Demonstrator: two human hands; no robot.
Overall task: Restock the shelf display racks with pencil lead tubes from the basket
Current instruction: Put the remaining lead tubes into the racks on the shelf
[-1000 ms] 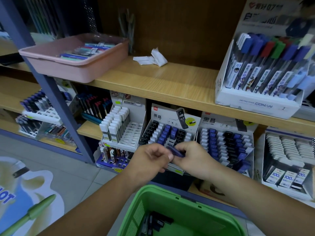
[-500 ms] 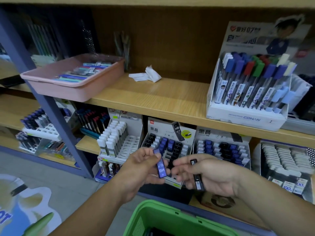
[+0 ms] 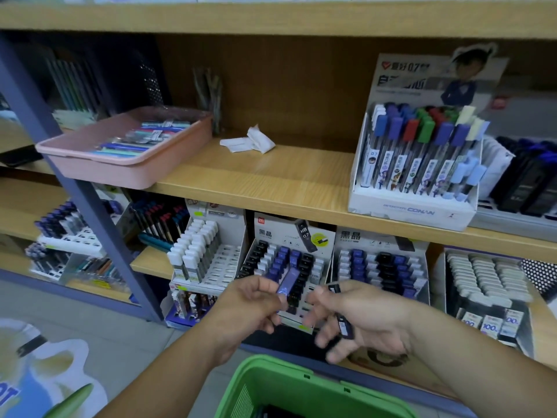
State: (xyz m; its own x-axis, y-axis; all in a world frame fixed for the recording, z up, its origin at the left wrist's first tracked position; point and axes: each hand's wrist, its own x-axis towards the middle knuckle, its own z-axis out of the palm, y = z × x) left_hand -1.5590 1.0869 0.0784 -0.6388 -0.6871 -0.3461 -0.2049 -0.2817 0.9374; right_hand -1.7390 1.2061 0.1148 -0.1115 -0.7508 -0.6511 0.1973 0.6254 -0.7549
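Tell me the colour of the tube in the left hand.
Blue-violet, in the head view; the left hand pinches that lead tube, the right hand holds a black tube.

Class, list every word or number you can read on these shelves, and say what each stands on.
"HB 07": middle rack's header card.
"黑晶": same card.
"CONAN": white pen box, front.
"100": right-hand rack's front labels.
Too blurred: print on the blue tube and the dark tube.
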